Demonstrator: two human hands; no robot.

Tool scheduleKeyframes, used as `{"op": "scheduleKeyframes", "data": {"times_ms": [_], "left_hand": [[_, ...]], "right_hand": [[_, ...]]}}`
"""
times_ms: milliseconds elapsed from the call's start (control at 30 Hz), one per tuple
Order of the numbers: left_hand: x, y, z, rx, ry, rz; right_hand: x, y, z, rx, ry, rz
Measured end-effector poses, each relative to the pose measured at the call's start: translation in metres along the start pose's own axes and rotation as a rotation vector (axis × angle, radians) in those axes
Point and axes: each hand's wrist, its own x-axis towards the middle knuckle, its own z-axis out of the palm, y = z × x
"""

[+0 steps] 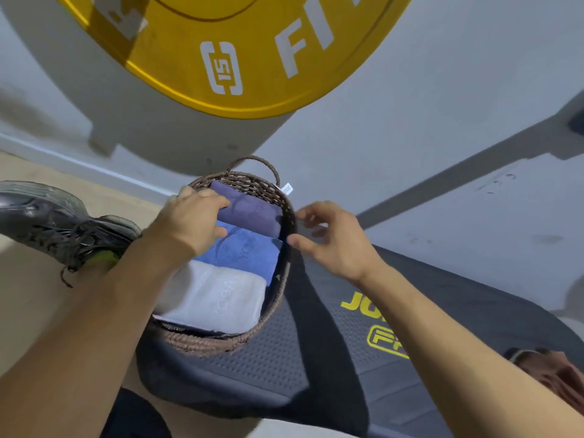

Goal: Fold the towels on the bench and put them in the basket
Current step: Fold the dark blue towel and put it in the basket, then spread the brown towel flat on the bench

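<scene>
A large yellow weight plate with white lettering (227, 52) filled the top of the frame, leaning against a pale grey wall. Below it, across the lower right, ran the black padded gym bench with yellow logo print (363, 336), its perforated surface bare of any loose towel in view. On the bench's near-left end, at the centre of the frame, sat the oval brown woven wicker basket with a looped handle (278, 298).

Three folded towels lay side by side inside it: a folded white towel (218, 298) nearest the lower edge, a folded mid-blue towel (246, 251) in the middle, and a folded dark navy towel (256, 213) at the far end under the handle.

The left hand (192, 219) rested over the navy and blue towels, fingers loosely curved and pressing down on the cloth rather than gripping it. The right hand (331, 235) hovered just beside the basket's right rim, fingers spread apart and holding nothing. A black laced trainer (63, 226) showed at the left edge.

By my reading, the step in hand was the last one — settling the final towel into place. The next move would likely call only for tucking the navy towel flat and lifting both hands clear, unless more towels lay out of view.
</scene>
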Motion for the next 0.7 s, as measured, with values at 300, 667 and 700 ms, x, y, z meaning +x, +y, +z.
{"op": "scheduleKeyframes", "data": {"times_ms": [300, 667, 700], "left_hand": [[-0.088, 0.192, 0.025, -0.547, -0.087, 0.408], [-0.161, 0.409, 0.165, -0.364, -0.569, 0.512], [-0.163, 0.419, 0.175, -0.359, -0.563, 0.498]], "right_hand": [[-0.215, 0.145, -0.131, -0.038, -0.018, 0.433], [-0.4, 0.289, -0.165, -0.112, 0.164, 1.066], [-0.403, 0.293, -0.158, -0.124, 0.113, 1.049]]}}
